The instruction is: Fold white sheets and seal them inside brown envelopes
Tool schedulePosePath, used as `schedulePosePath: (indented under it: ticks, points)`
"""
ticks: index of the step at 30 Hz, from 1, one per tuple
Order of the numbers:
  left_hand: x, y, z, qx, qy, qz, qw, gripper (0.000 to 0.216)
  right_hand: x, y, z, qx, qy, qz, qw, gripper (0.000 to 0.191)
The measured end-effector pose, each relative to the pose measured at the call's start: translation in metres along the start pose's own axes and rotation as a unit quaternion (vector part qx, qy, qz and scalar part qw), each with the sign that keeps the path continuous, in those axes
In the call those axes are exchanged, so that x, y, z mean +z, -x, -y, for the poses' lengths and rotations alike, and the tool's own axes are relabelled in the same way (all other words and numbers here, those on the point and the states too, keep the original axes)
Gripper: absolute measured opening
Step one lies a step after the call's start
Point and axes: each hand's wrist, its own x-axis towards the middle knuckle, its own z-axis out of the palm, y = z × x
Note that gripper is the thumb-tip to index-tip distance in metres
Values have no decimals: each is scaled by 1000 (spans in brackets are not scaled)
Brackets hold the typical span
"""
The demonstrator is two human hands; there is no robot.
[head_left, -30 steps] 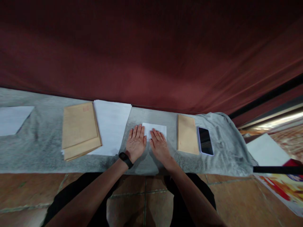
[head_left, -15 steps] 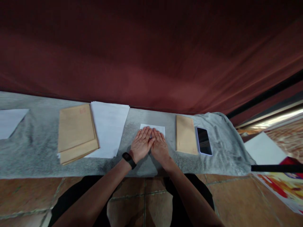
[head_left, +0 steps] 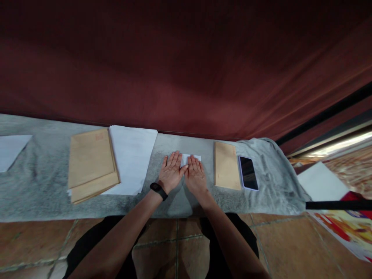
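Note:
A small white folded paper [head_left: 186,158] lies on the grey cloth, mostly covered by my hands. My left hand [head_left: 171,171], with a black band on its wrist, presses flat on the paper's left part, fingers stretched out. Beside it my right hand [head_left: 195,174] rests flat on the right part, its fingers extended too. The two thumbs nearly meet, and a strip of the paper shows between the hands. To the right, apart from my hands, lies a brown envelope [head_left: 227,166].
Left of my hands lie a stack of white paper sheets [head_left: 135,155] and, partly over it, several brown envelopes [head_left: 91,157]. Another white sheet [head_left: 13,149] is at the far left. A phone [head_left: 248,173] lies right of the single envelope. A dark red curtain [head_left: 174,77] hangs behind.
My left hand has slid left across the paper, opening a gap between the hands. My right hand stays nearly in place, flat on the paper.

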Motion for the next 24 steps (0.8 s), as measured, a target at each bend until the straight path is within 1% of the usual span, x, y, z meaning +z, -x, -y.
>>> schedulePosePath:
  ticks: [6,15,24]
  points:
    - [-1,0,4,-14,-11,-5,1000,67,-1,0,-11,20,0,-18,1000,57]
    - [0,-1,8,-27,-20,-19,999,69,1,6,-24,24,21,-56,998,59]
    - [3,-1,12,-44,-28,-38,998,72,1,10,-28,26,37,-66,997,61]
